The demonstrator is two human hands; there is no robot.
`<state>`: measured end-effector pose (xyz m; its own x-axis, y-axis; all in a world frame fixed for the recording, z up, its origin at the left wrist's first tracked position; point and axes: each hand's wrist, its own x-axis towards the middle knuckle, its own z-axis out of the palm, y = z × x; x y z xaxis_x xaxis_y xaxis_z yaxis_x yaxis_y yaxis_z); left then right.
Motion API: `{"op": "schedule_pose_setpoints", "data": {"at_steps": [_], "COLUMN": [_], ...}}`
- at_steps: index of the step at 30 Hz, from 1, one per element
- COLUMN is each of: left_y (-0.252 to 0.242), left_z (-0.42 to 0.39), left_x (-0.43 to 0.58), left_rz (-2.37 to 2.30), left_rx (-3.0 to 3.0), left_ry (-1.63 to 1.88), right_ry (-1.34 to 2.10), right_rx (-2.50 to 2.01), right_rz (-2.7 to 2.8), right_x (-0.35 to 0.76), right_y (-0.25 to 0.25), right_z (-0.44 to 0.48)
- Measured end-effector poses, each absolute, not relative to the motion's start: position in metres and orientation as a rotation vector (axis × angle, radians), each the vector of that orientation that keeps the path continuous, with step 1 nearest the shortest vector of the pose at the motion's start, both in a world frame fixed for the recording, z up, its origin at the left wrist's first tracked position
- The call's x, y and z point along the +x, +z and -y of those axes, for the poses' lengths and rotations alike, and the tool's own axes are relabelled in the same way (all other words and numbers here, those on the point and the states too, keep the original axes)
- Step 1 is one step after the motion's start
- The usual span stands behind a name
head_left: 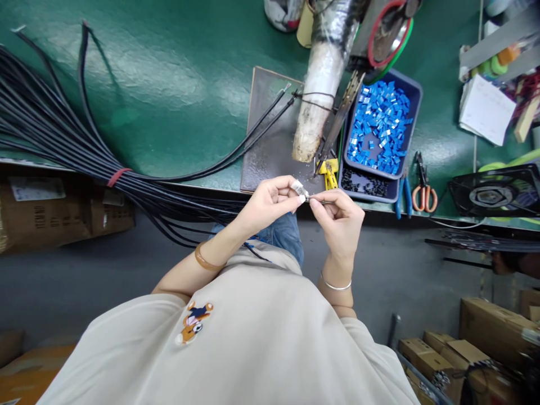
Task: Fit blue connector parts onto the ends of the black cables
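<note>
My left hand (274, 202) is closed in a pinch at the table's front edge, with white tape (300, 190) wrapped on a finger. Facing it, my right hand (341, 216) pinches a thin dark wire-like piece (315, 199) whose end meets the left fingertips. What the left fingers grip is too small and covered to name. Black cables (185, 205) in a bundle run from the left to below my left hand, bound by a red tie (118, 177). Two cable ends with bared tips (283, 93) lie over a dark plate (270, 135) behind the hands.
A taped machine arm (323, 84) overhangs the plate. Right of it stand a tray of blue clips (379, 126), a tray of small black parts (365, 184), a yellow tool (329, 169), blue-handled pliers (404, 197), orange-handled scissors (424, 194) and a black fan (498, 194).
</note>
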<state>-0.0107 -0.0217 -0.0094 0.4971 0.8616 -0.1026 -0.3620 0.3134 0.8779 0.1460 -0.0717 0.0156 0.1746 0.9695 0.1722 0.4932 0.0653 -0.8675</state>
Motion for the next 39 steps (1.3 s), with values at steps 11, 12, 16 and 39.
{"op": "schedule_pose_setpoints", "data": {"at_steps": [11,12,16,39], "left_y": [-0.02,-0.021,-0.022,-0.025], "left_z": [0.029,0.03,0.031,0.038], "left_x": [-0.004,-0.005,-0.004,0.001], "left_rz": [-0.8,-0.816,-0.825,-0.89], "left_rx": [1.294,1.329,1.364,1.84], "left_ry": [1.025,1.027,1.036,1.346], "right_ry": [0.666,0.673,0.737,0.913], "right_rx": [-1.614,-1.613,-1.576,-1.57], "right_rz": [1.421,1.422,1.415,1.214], "right_x": [0.15,0.151,0.155,0.158], "right_y": [0.014,0.013,0.01,-0.001], "right_z": [0.07,0.07,0.07,0.066]}}
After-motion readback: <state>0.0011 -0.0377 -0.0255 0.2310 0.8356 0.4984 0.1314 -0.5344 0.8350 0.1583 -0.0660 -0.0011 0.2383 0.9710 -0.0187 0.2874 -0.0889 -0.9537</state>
